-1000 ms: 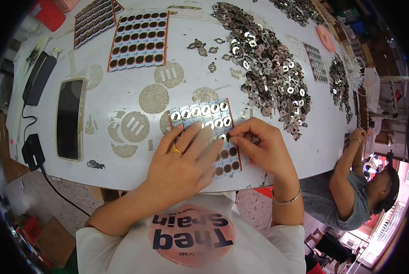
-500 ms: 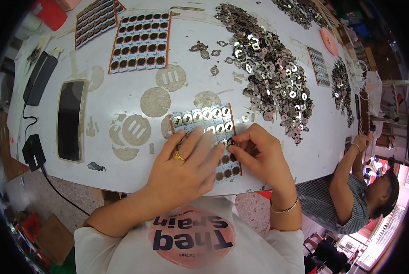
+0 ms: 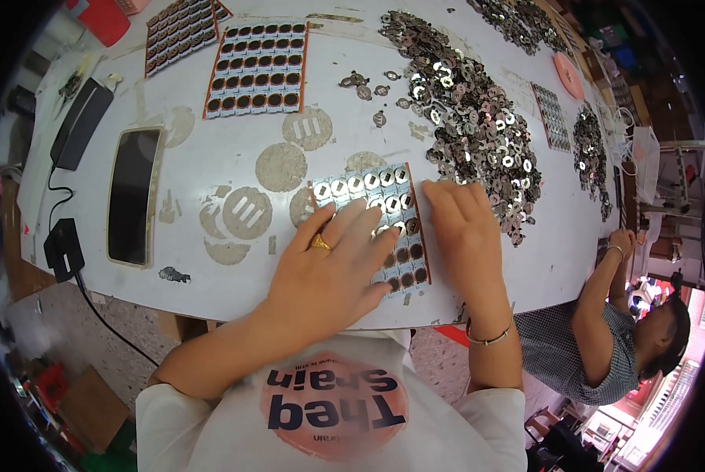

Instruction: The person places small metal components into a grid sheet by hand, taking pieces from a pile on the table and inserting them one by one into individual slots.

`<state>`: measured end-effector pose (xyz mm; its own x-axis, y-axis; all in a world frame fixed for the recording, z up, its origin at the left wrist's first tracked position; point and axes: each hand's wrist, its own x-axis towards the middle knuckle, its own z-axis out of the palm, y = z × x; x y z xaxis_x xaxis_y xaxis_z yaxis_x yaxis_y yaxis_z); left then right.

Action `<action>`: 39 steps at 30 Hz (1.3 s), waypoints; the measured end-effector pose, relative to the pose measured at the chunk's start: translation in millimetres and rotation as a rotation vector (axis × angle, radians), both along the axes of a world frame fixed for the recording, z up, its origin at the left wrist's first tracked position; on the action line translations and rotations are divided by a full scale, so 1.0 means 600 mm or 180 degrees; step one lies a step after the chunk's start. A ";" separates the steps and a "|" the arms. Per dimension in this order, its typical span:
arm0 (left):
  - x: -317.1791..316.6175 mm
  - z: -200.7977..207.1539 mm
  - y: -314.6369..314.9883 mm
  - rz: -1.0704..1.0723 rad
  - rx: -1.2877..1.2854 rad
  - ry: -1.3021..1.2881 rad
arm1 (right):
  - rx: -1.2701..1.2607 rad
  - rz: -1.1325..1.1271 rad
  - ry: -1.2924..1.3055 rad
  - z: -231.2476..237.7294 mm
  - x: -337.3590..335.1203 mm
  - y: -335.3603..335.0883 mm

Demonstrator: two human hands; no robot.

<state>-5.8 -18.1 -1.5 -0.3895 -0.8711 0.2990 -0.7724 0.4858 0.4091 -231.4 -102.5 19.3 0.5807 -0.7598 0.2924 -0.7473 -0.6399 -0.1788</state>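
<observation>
Two bare hands lie on a small tray (image 3: 368,187) at the near edge of a white table (image 3: 211,141). This tray is a sheet with an orange border and rows of round pockets; the upper rows already have shiny metal washers in them, and the lower pockets that can be seen are dark. The left hand (image 3: 333,267) is flat on the left and middle part of the tray, palm down, with the fingers stretched out and a little spread, and there is a gold ring (image 3: 320,243) on one finger. The right hand (image 3: 466,228) lies at the right edge of the tray, touching the border, with the fingers straight and close together, pointing away from the person. It holds nothing that I can see. A thin bracelet (image 3: 490,338) is on the right wrist.

Just beside the right hand, on its far side, is a big pile of loose washers (image 3: 470,118). Further away stands a second tray (image 3: 258,69) with only dark pockets, and a third one (image 3: 183,31) is near the far left corner. A phone (image 3: 134,197) lies well apart on the left, with a black charger (image 3: 63,245) near the table edge. Another person (image 3: 604,346) in a checked shirt is at the right side, with a hand (image 3: 621,238) on the table edge.
</observation>
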 end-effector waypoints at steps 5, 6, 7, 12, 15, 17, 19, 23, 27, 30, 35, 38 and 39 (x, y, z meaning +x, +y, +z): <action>0.050 0.020 0.009 0.0032 0.0418 0.0213 | 0.1519 -0.0451 -0.1854 0.026 -0.005 0.027; 0.057 0.013 0.012 0.0050 0.0510 0.0278 | 0.2215 -0.0495 -0.2435 0.027 0.006 0.045; 0.062 0.012 0.012 0.0082 0.0521 0.0258 | 0.2565 -0.0335 -0.2592 0.028 0.017 0.060; 0.081 0.019 0.008 -0.0106 0.0636 0.0175 | 0.2896 0.0207 -0.1932 0.019 0.073 0.100; 0.086 0.016 0.008 -0.0075 0.0642 0.0191 | 0.2588 0.0088 -0.1599 0.017 0.090 0.099; 0.086 0.012 0.006 -0.0075 0.0633 0.0240 | 0.2504 0.0040 -0.1550 0.014 0.098 0.104; 0.088 0.008 0.006 -0.0077 0.0619 0.0288 | 0.2414 -0.0007 -0.1503 0.009 0.105 0.106; 0.086 0.003 0.007 -0.0033 0.0544 0.0278 | 0.2086 0.0129 -0.1473 0.005 0.111 0.109; 0.085 0.002 0.008 0.0009 0.0583 0.0234 | 0.1817 0.0220 -0.1340 0.004 0.114 0.110; 0.083 0.003 0.010 0.0015 0.0553 0.0212 | 0.1907 -0.0246 -0.1336 0.011 0.120 0.116; 0.084 0.000 0.009 -0.0011 0.0541 0.0238 | 0.1886 0.0099 -0.1284 0.002 0.108 0.111; 0.083 0.002 0.009 -0.0005 0.0583 0.0211 | 0.1945 0.0227 -0.1166 0.009 0.109 0.108; 0.084 0.003 0.009 0.0010 0.0630 0.0184 | 0.1970 0.0256 -0.1028 0.015 0.112 0.108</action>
<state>44.3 -12.7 0.4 -0.3738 -0.9163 0.1436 -0.7462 0.3891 0.5401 -164.3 -37.7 28.1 0.5990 -0.8006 -0.0125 -0.5501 -0.4001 -0.7330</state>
